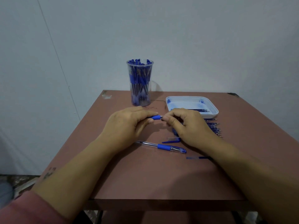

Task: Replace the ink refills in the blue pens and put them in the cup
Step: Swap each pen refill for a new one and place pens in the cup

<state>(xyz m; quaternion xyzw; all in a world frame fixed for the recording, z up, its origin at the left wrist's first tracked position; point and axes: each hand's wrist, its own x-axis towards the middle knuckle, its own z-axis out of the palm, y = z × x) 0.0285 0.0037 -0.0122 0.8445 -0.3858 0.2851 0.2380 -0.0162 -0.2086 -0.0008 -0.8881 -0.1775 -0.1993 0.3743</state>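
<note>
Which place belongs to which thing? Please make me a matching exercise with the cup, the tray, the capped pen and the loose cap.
Things:
1. cup
2. tray
3. capped pen
4. loose cap

Places:
A. lying closest of the four to the near edge of the table
B. standing at the far edge, full of blue pens
C. lying just beyond the capped pen
D. at the far right, with a few refills inside

Pairs: 1-B, 2-D, 3-A, 4-C

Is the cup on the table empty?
No, the clear cup is packed full of blue pens standing on end.
</note>
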